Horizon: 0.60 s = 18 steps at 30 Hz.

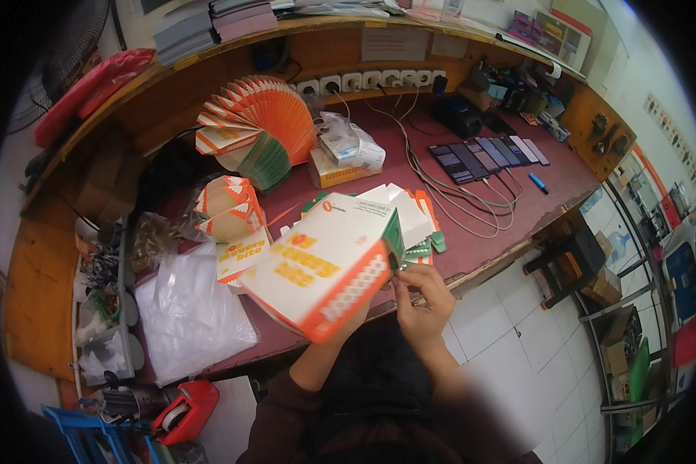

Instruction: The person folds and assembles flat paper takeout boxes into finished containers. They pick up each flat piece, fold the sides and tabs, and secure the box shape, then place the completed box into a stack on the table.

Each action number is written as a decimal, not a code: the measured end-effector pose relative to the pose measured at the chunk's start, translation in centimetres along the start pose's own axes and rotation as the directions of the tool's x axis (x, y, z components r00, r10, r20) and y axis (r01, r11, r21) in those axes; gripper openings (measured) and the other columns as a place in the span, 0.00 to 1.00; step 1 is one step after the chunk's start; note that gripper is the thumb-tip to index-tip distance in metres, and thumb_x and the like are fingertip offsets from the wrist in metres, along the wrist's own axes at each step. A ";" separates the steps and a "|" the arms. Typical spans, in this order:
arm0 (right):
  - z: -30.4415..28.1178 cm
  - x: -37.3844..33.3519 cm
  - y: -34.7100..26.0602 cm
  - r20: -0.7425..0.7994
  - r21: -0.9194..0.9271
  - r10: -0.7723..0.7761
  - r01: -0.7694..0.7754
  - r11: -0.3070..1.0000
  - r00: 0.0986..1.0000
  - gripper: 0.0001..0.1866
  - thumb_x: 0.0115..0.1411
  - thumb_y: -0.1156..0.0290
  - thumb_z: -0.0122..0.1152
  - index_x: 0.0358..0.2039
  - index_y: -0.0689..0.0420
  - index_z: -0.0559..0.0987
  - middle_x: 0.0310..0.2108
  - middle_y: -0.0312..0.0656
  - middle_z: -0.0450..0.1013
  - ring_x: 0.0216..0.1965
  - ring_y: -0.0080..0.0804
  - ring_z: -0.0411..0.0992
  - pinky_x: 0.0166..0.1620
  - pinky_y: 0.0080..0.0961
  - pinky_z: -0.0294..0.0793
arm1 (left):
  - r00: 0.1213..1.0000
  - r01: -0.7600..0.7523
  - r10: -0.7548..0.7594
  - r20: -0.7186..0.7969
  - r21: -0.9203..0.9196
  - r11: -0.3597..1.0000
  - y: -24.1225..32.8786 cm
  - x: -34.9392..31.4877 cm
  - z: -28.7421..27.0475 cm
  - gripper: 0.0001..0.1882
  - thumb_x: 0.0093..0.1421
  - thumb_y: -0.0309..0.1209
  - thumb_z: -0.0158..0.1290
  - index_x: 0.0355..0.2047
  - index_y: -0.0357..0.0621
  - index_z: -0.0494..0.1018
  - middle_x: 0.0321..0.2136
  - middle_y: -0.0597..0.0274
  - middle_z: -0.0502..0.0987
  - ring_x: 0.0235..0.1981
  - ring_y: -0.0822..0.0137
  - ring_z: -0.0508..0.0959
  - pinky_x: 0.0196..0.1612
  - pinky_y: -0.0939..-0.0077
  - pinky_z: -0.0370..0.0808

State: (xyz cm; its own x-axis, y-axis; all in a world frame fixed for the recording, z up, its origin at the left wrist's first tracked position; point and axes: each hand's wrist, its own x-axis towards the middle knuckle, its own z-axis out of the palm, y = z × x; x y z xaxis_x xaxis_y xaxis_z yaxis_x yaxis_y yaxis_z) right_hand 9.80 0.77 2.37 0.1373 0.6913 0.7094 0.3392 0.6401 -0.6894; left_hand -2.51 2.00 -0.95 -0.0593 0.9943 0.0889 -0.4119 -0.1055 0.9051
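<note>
A white and orange cardboard box (321,255) with yellow lettering is held up over the near edge of the desk, tilted. My left hand (354,323) supports it from beneath; most of its fingers are hidden behind the box. At the box's right end, by a dark green flap, my right hand (425,303) is closed in a pinch on the carton's edge. Just behind the box, more white, orange and green folded cartons (419,220) lie on the desk. To its left stand nested orange and white carton sleeves (228,207).
A fanned stack of orange and green cartons (267,124) stands at the back. Clear plastic bags (189,309) lie at left, above a red tape dispenser (187,410). Several phones (487,157) with cables, a blue marker (539,183) and a row of sockets (371,80) are farther off.
</note>
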 end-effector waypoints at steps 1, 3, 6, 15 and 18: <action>0.1 0.0 0.2 0.011 -0.022 -0.011 0.012 1.000 1.000 0.09 0.47 0.85 0.62 0.31 0.63 0.78 0.31 0.46 0.74 0.29 0.31 0.74 0.29 0.19 0.74 | 0.997 -0.078 0.077 0.026 0.052 0.996 -0.1 -0.1 0.3 0.12 0.56 0.24 0.56 0.41 0.37 0.70 0.36 0.58 0.74 0.37 0.68 0.76 0.40 0.75 0.76; 0.0 0.1 0.4 0.014 -0.010 0.036 -0.036 0.999 0.999 0.09 0.48 0.85 0.61 0.32 0.63 0.78 0.31 0.46 0.74 0.29 0.32 0.74 0.30 0.21 0.74 | 0.969 -0.212 0.211 0.125 -0.007 0.977 -0.1 0.0 0.5 0.13 0.57 0.23 0.55 0.42 0.35 0.70 0.38 0.57 0.74 0.41 0.66 0.76 0.43 0.74 0.77; 0.2 0.2 0.3 0.017 0.003 0.079 -0.079 0.997 0.997 0.10 0.49 0.84 0.60 0.34 0.62 0.78 0.31 0.46 0.74 0.30 0.35 0.74 0.32 0.24 0.74 | 0.965 0.213 -0.262 -0.027 -0.508 0.835 0.1 0.2 0.6 0.13 0.58 0.25 0.55 0.43 0.36 0.70 0.38 0.58 0.75 0.39 0.68 0.76 0.42 0.78 0.77; -1.4 1.9 -1.1 0.457 -0.369 -0.060 0.251 0.895 0.887 0.28 0.45 0.78 0.57 0.52 0.55 0.71 0.51 0.48 0.63 0.54 0.48 0.61 0.53 0.46 0.60 | 0.987 -0.158 0.158 0.036 0.001 0.987 1.1 0.3 0.9 0.07 0.59 0.24 0.52 0.38 0.35 0.71 0.33 0.64 0.75 0.32 0.74 0.76 0.29 0.81 0.75; -3.0 3.4 -0.9 0.409 -0.347 -0.053 0.210 0.914 0.911 0.26 0.45 0.72 0.64 0.48 0.57 0.73 0.50 0.48 0.64 0.51 0.47 0.63 0.51 0.41 0.63 | 0.966 -0.259 0.217 0.141 0.556 0.790 1.0 -0.9 0.4 0.11 0.54 0.22 0.55 0.39 0.34 0.72 0.31 0.63 0.72 0.32 0.76 0.76 0.27 0.81 0.75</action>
State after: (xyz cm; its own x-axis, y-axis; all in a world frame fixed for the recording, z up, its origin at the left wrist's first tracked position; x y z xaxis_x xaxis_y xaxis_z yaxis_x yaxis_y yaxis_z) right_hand 12.74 1.50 5.86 -0.2740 0.7329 0.6228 0.6621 0.6134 -0.4305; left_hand -2.46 0.97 0.07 -0.0182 0.9398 0.3413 0.1950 -0.3314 0.9231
